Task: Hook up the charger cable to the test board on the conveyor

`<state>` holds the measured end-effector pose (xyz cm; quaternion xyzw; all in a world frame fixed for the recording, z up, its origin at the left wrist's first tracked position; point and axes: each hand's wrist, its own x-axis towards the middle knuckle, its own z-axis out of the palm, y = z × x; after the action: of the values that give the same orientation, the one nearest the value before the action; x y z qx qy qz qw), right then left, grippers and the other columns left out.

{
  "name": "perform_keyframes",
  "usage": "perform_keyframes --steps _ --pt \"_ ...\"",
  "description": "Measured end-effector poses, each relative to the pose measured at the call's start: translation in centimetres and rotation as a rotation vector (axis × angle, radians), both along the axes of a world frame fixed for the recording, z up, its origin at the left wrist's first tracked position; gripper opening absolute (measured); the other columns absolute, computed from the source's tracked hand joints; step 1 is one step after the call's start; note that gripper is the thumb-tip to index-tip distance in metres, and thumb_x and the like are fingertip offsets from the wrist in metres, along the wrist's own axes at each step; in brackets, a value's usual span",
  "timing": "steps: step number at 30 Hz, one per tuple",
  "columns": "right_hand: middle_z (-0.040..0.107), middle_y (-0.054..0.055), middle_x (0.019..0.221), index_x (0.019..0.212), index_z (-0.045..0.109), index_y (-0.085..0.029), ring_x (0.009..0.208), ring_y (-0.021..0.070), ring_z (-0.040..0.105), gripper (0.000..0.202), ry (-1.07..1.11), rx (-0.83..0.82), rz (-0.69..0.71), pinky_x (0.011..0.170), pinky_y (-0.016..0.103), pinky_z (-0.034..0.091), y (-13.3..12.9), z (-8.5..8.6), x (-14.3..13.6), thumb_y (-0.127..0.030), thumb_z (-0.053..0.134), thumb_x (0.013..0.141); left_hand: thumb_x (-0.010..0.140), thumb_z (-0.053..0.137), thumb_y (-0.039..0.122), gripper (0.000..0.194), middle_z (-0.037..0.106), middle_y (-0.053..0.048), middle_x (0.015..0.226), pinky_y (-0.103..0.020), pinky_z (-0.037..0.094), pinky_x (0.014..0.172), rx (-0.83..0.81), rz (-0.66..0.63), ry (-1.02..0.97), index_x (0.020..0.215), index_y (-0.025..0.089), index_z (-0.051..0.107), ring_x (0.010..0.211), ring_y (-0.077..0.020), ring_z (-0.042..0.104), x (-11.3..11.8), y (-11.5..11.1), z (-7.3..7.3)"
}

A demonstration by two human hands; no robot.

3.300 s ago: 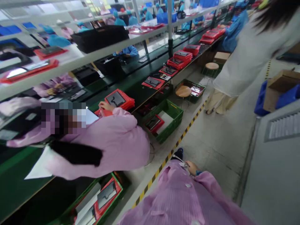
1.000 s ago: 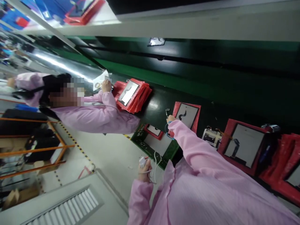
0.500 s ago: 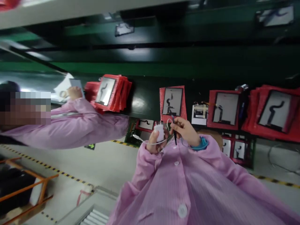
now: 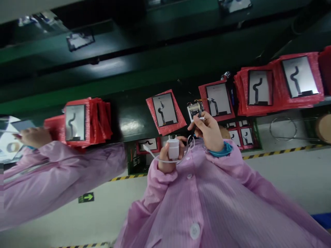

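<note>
Your left hand point(image 4: 166, 166) is clasping a charger point(image 4: 173, 149), prongs and long axis pointing far; your right hand point(image 4: 210, 131) is pinching a dark tool point(image 4: 200, 111).

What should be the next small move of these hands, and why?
Probably gather the loose thin white cable into the left hand: that hand grips the white plastic two-pin plug, while the cable's connector end sticks out freely and its loop hangs between both hands.
</note>
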<state>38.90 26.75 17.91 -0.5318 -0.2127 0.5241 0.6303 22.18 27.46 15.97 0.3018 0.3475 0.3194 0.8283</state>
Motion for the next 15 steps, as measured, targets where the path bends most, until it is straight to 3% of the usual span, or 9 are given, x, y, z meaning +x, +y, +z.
perform_keyframes --steps 3,9,15 --pt "0.067 -0.004 0.067 0.08 0.049 -0.021 0.044 0.0041 0.047 0.041 -0.026 -0.002 0.046 0.039 0.016 0.033 -0.09 -0.17 -0.25 -0.056 0.07 0.08 0.076 0.058 0.067 0.056 0.069 -0.009 0.098 -0.021 0.022 0.037 -0.035 -0.015 0.001 0.079 0.013 0.071 0.037 -0.0012 0.037 -0.38 0.27 0.13" --pt "0.067 -0.005 0.071 0.08 0.049 -0.021 0.04 0.0036 0.047 0.036 -0.041 0.037 0.041 0.038 0.017 0.033 0.03 -0.22 -0.62 -0.051 0.069 0.084 0.08 0.058 0.066 0.054 0.06 -0.001 0.054 -0.02 0.019 0.036 -0.029 -0.077 0.185 0.087 0.013 0.071 0.034 -0.0052 0.036 -0.98 0.12 0.18" --pt "0.067 -0.003 0.07 0.085 0.051 -0.021 0.043 0.0057 0.052 0.03 -0.151 0.042 0.029 0.042 0.019 0.04 0.48 -0.45 -0.82 -0.048 0.064 0.089 0.073 0.064 0.066 0.055 0.054 0.0 0.044 -0.022 0.022 0.039 0.008 -0.078 0.24 0.084 0.013 0.072 0.036 -0.0086 0.04 -0.76 0.33 -0.11"
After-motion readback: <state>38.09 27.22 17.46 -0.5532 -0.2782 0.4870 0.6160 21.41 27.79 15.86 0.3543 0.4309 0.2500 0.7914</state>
